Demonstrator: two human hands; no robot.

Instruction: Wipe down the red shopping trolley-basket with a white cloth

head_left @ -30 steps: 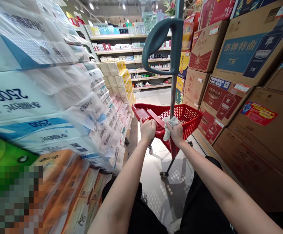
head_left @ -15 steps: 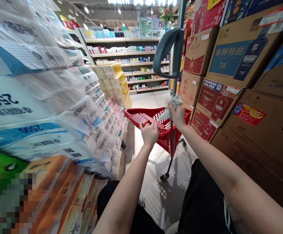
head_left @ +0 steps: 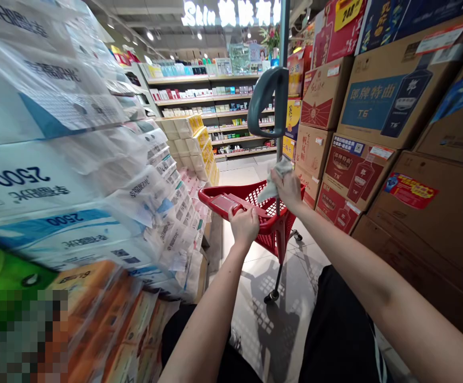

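A red plastic shopping cart (head_left: 271,242) stands on wheels in front of me, with a dark grey upright pole and a loop handle (head_left: 255,103) rising above its basket. My left hand (head_left: 244,226) is wrapped round the near rim of the basket. In my right hand (head_left: 289,189) is a crumpled pale grey-green cloth (head_left: 270,190), pressed around the lower part of the pole. One end of the cloth hangs over the basket. The fingertips of my right hand are slightly blurred and partly hidden by the cloth.
Plastic-wrapped tissue packs (head_left: 67,181) are stacked high along the left. Cardboard cartons (head_left: 391,90) form a wall on the right. Shelves of small products (head_left: 215,98) stand at the back. Tiled floor (head_left: 251,276) runs between the stacks, with my legs close below.
My right hand and the cloth have slid slightly down and left along the pole. The left hand keeps its hold on the rim. The view has tilted slightly upward.
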